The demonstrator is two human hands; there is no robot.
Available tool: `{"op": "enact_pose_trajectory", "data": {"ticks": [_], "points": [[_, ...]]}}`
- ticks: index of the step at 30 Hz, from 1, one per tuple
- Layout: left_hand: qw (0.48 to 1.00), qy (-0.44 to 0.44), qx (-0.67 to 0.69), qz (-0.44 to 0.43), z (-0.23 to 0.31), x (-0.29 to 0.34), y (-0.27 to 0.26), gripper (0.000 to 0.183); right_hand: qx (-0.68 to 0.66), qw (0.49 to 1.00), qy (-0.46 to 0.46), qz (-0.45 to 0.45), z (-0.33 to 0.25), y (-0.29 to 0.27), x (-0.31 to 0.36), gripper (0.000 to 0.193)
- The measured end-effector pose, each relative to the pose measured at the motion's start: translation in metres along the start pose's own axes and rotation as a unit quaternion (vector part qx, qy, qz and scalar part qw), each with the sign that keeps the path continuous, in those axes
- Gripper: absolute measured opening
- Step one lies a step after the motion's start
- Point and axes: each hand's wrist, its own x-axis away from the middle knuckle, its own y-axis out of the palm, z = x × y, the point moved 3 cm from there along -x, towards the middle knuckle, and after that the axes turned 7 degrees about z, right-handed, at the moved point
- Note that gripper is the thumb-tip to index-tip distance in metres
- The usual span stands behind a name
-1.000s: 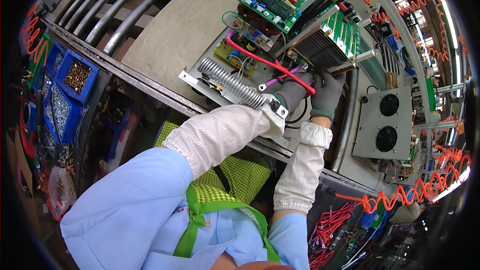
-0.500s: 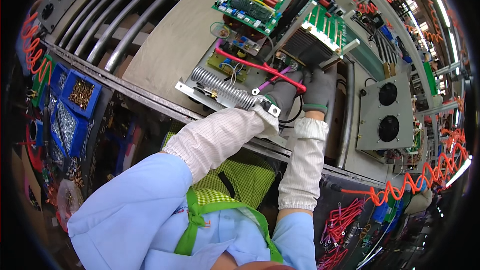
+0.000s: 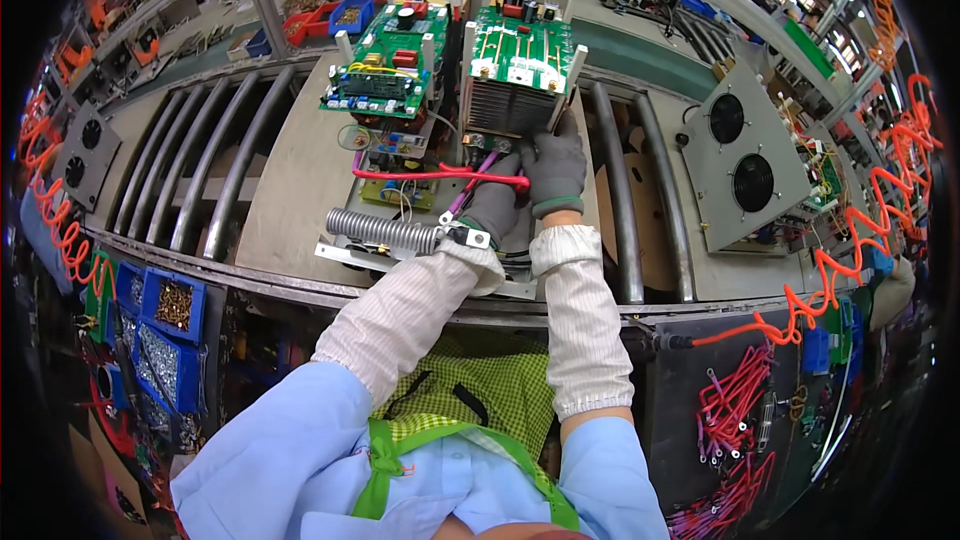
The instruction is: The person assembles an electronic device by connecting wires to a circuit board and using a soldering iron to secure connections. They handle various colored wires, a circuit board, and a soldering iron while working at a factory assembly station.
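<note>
A machine chassis carries a green circuit board (image 3: 385, 65) on the left and a dark finned heat sink (image 3: 508, 110) topped by a second green board (image 3: 520, 45) on the right. My left hand (image 3: 492, 208), in a grey glove, reaches in low at the foot of the heat sink, beside a red cable (image 3: 430, 176) and a purple lead with a ring terminal (image 3: 447, 219). Next to it, my grey-gloved right hand (image 3: 557, 168) is curled against the heat sink's front right corner. Both hands look closed; what their fingertips hold is hidden. A coil spring-like resistor (image 3: 380, 228) lies by my left wrist.
Metal rollers (image 3: 215, 160) flank the board under the chassis. A grey panel with two fans (image 3: 740, 155) stands at right. Blue bins of screws (image 3: 172, 302) hang at front left. Red cables (image 3: 735, 405) and a coiled orange air hose (image 3: 790, 315) are at front right.
My view has turned, so the chassis now appears more upright and further left. Both hands stay at the heat sink's front, and the right hand looks more curled.
</note>
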Motion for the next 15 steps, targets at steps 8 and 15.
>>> {"op": "enact_pose_trajectory", "data": {"ticks": [8, 15], "points": [[0.996, -0.004, 0.086, 0.009, -0.011, -0.002, 0.003, 0.042, -0.118, 0.992, -0.040, -0.019, 0.013, -0.003, 0.001, 0.021], [0.996, -0.031, -0.081, -0.023, 0.011, 0.003, 0.003, 0.043, -0.036, 0.997, 0.047, -0.054, 0.012, -0.001, 0.000, 0.022]]}}
